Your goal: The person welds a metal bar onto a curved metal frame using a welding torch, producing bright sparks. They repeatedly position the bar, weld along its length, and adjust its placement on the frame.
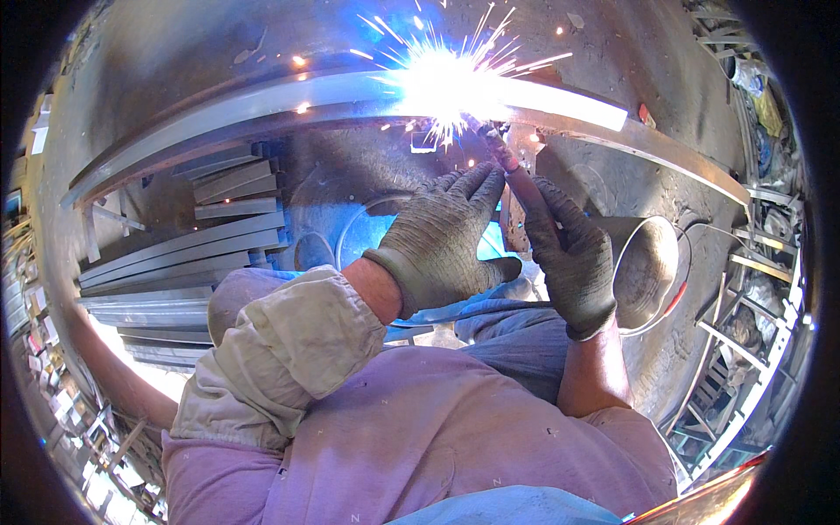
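My right hand (573, 258), in a dark worn work glove, is wrapped round the handle of a welding torch (530, 197). The torch points up and away, its tip lost in a blinding white arc (451, 83) that throws sparks. This arc burns at a long light metal bar (254, 105) lying across the far side. Beside the torch, my left hand (442, 236), gloved the same way, has its fingers stretched out and its thumb apart. Its fingertips come up against the torch handle without wrapping it. Glare hides the spot being welded.
Several grey metal lengths (201, 241) lie stacked at the left. A metal bucket (652, 271) stands right of my right hand, near a thin cable (687, 262). Ladder-like metal frames (735, 346) line the right edge. Sparks fly over the bar and toward my gloves.
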### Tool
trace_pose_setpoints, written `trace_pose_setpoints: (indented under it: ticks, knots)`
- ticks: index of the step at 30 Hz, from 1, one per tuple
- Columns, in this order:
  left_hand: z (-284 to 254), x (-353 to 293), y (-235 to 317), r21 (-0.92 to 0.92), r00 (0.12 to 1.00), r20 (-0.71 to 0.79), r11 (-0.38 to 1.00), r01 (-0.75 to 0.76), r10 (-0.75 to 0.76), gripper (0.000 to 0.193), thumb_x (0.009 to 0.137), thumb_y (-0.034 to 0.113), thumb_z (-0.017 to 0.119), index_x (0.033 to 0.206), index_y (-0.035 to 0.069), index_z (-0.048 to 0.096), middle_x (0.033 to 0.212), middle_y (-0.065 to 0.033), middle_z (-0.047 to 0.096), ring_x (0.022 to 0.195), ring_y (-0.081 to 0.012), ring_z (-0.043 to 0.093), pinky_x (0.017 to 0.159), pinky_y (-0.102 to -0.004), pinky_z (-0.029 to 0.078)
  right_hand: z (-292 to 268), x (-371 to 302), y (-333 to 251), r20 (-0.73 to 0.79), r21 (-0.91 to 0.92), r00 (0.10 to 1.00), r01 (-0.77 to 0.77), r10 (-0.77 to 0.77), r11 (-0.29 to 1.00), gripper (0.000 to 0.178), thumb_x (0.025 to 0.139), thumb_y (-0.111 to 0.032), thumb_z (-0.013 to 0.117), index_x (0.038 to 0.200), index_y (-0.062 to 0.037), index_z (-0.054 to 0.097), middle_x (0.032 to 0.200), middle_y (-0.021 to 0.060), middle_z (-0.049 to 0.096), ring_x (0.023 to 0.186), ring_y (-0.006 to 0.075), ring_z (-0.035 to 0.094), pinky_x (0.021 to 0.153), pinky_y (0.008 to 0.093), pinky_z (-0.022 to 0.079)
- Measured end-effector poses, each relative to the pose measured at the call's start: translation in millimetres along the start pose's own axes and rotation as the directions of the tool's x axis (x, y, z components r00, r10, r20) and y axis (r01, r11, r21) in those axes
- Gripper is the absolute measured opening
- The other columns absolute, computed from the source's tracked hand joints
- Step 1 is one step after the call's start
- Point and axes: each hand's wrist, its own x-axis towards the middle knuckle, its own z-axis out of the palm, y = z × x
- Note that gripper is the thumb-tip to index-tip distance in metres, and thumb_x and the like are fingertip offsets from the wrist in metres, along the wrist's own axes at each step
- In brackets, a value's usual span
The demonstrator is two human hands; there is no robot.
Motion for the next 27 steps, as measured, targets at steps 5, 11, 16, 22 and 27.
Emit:
trace_pose_setpoints:
  ticks: [5, 11, 16, 22, 27]
  knots:
    - [2.0, 2.8, -3.7, -0.024, 0.994, -0.092, 0.998, -0.066, 0.063, 0.106, 0.088, 0.050, 0.093, 0.171, 0.000, 0.049, 0.164, -0.0293, 0.060, 0.149, -0.0483, 0.062, 0.125, -0.0555, 0.052, -5.7, -0.8, -4.9, 0.017, -0.047, 0.997, -0.076, 0.077, 0.996, 0.037, 0.119, -0.021, 0.073, 0.152, -0.0041, 0.076, 0.102, 0.0030, 0.077, 0.093, 0.0071, 0.069, 0.083, 0.0279, 0.060]
    - [-5.8, 6.0, 3.2, -0.125, 0.999, -0.031, 0.991, -0.037, 0.033, 0.104, 0.090, 0.051, 0.088, 0.165, -0.009, 0.049, 0.163, -0.0309, 0.060, 0.155, -0.0461, 0.057, 0.133, -0.0529, 0.043, -7.8, -0.2, 8.8, -0.026, -0.089, 0.997, -0.071, 0.069, 0.993, 0.040, 0.119, -0.022, 0.073, 0.155, -0.0052, 0.074, 0.113, 0.0074, 0.080, 0.102, 0.0093, 0.072, 0.093, 0.0293, 0.062]
    - [-0.5, 0.3, 1.8, 0.014, 0.994, -0.090, 0.998, -0.059, 0.060, 0.105, 0.087, 0.049, 0.093, 0.169, -0.002, 0.052, 0.167, -0.0308, 0.058, 0.154, -0.0489, 0.058, 0.130, -0.0557, 0.047, -6.4, -1.3, -9.7, 0.046, -0.009, 0.998, -0.050, 0.050, 0.999, 0.039, 0.120, -0.023, 0.072, 0.155, -0.0044, 0.075, 0.103, 0.0028, 0.078, 0.095, 0.0074, 0.069, 0.087, 0.0290, 0.061]
    - [4.1, 0.2, -1.9, 0.041, 0.996, -0.077, 0.998, -0.042, 0.045, 0.108, 0.086, 0.048, 0.094, 0.171, -0.002, 0.050, 0.168, -0.0312, 0.057, 0.156, -0.0496, 0.056, 0.131, -0.0565, 0.046, -5.8, -0.7, -3.0, 0.031, -0.062, 0.998, -0.061, 0.063, 0.996, 0.037, 0.121, -0.024, 0.070, 0.153, -0.0069, 0.076, 0.098, 0.0008, 0.076, 0.090, 0.0072, 0.068, 0.083, 0.0291, 0.059]
    - [7.8, 0.0, -6.3, 0.048, 0.992, -0.097, 0.996, -0.074, 0.078, 0.111, 0.085, 0.048, 0.094, 0.172, -0.002, 0.047, 0.169, -0.0311, 0.056, 0.154, -0.0502, 0.058, 0.130, -0.0569, 0.048, -4.7, 0.5, 5.2, -0.005, -0.088, 1.000, 0.002, -0.002, 0.996, 0.037, 0.121, -0.026, 0.071, 0.151, -0.0073, 0.077, 0.102, 0.0018, 0.079, 0.093, 0.0077, 0.070, 0.085, 0.0303, 0.060]
